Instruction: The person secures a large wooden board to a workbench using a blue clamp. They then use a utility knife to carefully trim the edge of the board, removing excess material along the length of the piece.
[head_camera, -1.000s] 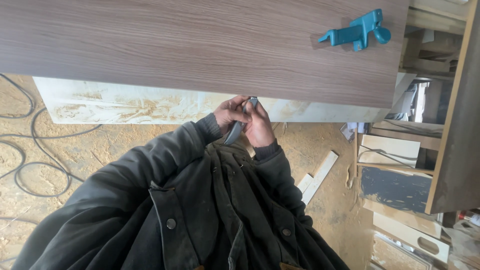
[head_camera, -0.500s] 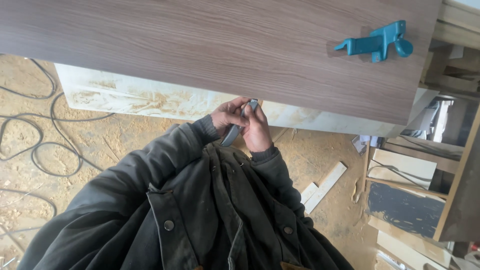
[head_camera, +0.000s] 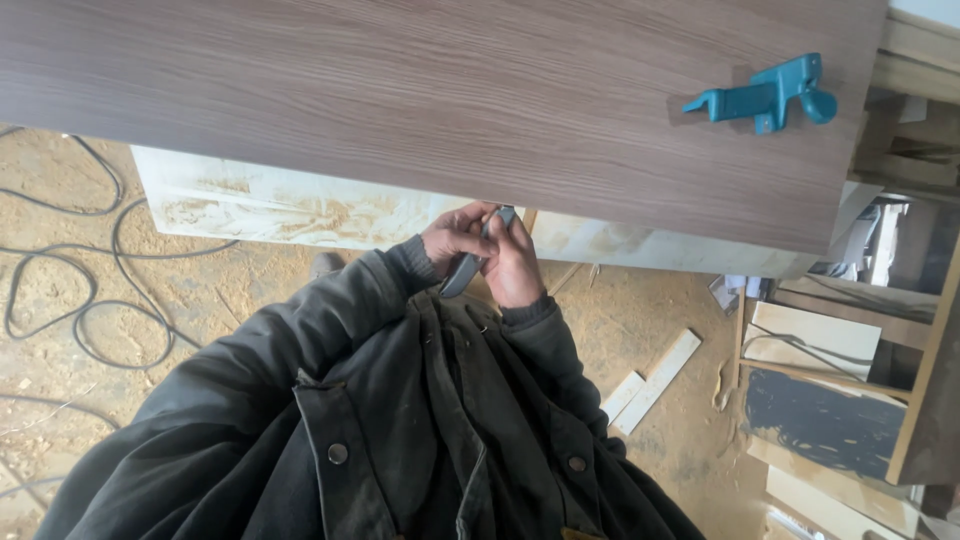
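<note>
Both my hands are close to my chest, just under the near edge of a large wood-grain panel (head_camera: 420, 90). Between them is a small grey knife-like tool (head_camera: 466, 265) with a curved handle. My left hand (head_camera: 450, 236) wraps the tool's upper part. My right hand (head_camera: 514, 262) pinches near its tip, right at the panel's edge. A teal clamp-like tool (head_camera: 768, 95) lies on the panel at the far right, well away from both hands. My dark jacket fills the lower middle.
A dusty white board (head_camera: 300, 210) lies under the panel. Black cables (head_camera: 80, 300) snake over the sawdust floor at left. Wood offcuts (head_camera: 655, 380) lie on the floor at right, beside stacked boards and a shelf frame (head_camera: 830, 340).
The view has shifted, so the panel and teal tool sit further right and lower. My hands stay together on the grey tool with almost no change in grip.
</note>
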